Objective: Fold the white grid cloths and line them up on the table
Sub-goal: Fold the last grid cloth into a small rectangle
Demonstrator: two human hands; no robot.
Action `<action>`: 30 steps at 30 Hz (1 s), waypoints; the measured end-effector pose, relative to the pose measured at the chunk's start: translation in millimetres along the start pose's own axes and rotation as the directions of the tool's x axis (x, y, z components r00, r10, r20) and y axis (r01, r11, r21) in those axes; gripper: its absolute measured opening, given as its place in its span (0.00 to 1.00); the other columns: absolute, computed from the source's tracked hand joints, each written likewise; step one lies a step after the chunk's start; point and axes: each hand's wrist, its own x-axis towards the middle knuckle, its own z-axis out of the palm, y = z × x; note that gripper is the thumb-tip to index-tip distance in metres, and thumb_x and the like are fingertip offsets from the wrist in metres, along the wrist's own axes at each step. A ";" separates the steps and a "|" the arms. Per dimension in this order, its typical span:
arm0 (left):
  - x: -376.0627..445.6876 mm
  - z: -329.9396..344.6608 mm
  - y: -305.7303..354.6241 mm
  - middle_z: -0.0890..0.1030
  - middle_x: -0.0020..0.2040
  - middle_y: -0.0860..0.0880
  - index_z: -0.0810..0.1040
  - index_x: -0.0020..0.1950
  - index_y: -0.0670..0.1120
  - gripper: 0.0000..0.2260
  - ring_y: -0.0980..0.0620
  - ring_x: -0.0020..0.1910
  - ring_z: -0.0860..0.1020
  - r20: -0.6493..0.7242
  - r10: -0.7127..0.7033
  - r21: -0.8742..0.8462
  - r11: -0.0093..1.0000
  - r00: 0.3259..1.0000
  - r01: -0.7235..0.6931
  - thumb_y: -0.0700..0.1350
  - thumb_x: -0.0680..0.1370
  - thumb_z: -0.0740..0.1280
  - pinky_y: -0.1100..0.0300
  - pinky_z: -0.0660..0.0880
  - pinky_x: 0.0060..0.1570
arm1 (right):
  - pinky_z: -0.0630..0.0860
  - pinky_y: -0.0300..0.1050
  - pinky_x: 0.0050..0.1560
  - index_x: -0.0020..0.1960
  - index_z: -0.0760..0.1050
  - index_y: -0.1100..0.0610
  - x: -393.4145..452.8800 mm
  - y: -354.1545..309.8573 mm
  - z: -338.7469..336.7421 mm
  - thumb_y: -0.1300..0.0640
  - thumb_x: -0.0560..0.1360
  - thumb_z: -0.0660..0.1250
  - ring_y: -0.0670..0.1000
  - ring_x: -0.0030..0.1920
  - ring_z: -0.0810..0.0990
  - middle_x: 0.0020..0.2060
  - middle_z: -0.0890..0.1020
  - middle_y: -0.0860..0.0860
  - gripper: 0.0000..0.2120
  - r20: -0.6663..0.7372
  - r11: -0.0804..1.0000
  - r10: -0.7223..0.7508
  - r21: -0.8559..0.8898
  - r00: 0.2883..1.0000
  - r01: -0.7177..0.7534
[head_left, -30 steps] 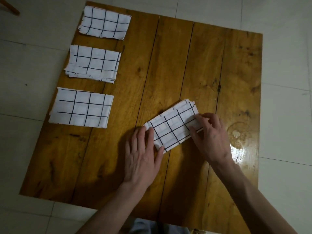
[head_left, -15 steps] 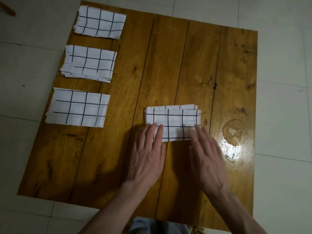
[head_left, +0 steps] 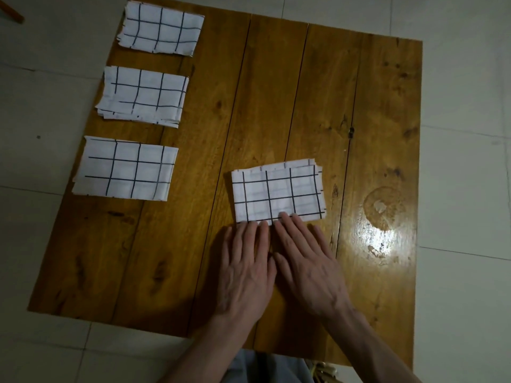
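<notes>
Both hands laid flat side by side on the brown plank-topped wooden bench (head_left: 276, 92), palms down. Left hand (head_left: 246, 269) with straight fingers (head_left: 250, 233) held close together, tips just meeting the near edge of the folded white rectangular cloth with a black grid (head_left: 278, 193). Right hand (head_left: 309, 264) likewise flat, fingers (head_left: 290, 225) straight and slightly spread, the longest tips resting on that same near edge. Nothing gripped or pinched by either hand (a light press at most, judging by the flat palms).

Folded cloth lying mid-bench, a little right of centre, long sides running across, layered edges showing slightly uneven at the far side and right end. Probably pressed along the near edge to set the crease and square the layers before moving it.

Three more folded white grid cloths placed in a column down the left side of the bench: far one (head_left: 161, 30), middle one (head_left: 143, 96), near one (head_left: 125, 170), well apart from each other and from the cloth under the fingertips. Bare wood below the near one, the likely spot for the fourth, keeping the line going toward the person.

Glossy ring-shaped stain (head_left: 384, 208) on the right plank, catching the light, clear of the cloth. Pale tiled floor (head_left: 464, 106) around the bench.
</notes>
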 end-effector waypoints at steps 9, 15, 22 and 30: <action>-3.8 5.9 -0.4 0.53 0.85 0.42 0.54 0.85 0.48 0.30 0.42 0.84 0.51 0.048 -0.029 -0.027 0.999 0.998 0.031 0.55 0.83 0.49 0.39 0.63 0.77 | 0.52 0.59 0.80 0.85 0.49 0.50 0.0 -9.2 1.3 0.42 0.87 0.50 0.51 0.84 0.47 0.85 0.49 0.48 0.30 -0.012 0.998 0.053 -0.027 0.999 -0.053; -3.9 9.3 -1.0 0.49 0.85 0.44 0.52 0.85 0.49 0.28 0.45 0.84 0.48 0.032 -0.035 -0.048 0.998 0.999 0.037 0.55 0.85 0.47 0.41 0.61 0.78 | 0.52 0.59 0.81 0.85 0.47 0.50 -2.6 -8.7 3.6 0.40 0.87 0.49 0.49 0.84 0.46 0.85 0.49 0.47 0.31 -0.016 0.997 0.076 -0.008 0.997 -0.076; -6.4 9.5 -8.2 0.46 0.86 0.45 0.48 0.85 0.51 0.27 0.47 0.84 0.46 0.042 -0.013 -0.043 0.999 0.999 0.015 0.56 0.87 0.43 0.43 0.59 0.79 | 0.51 0.57 0.82 0.85 0.46 0.52 -10.9 6.8 0.6 0.37 0.86 0.44 0.47 0.84 0.46 0.84 0.49 0.47 0.32 -0.022 0.987 0.159 0.013 0.987 -0.158; -6.9 6.9 -4.6 0.46 0.86 0.48 0.47 0.85 0.54 0.26 0.49 0.84 0.44 0.039 -0.060 -0.122 0.990 0.997 0.065 0.56 0.87 0.44 0.43 0.57 0.80 | 0.52 0.57 0.82 0.85 0.48 0.54 -14.1 14.7 2.6 0.39 0.86 0.43 0.47 0.84 0.46 0.84 0.51 0.49 0.32 -0.077 0.956 0.289 0.073 0.954 -0.283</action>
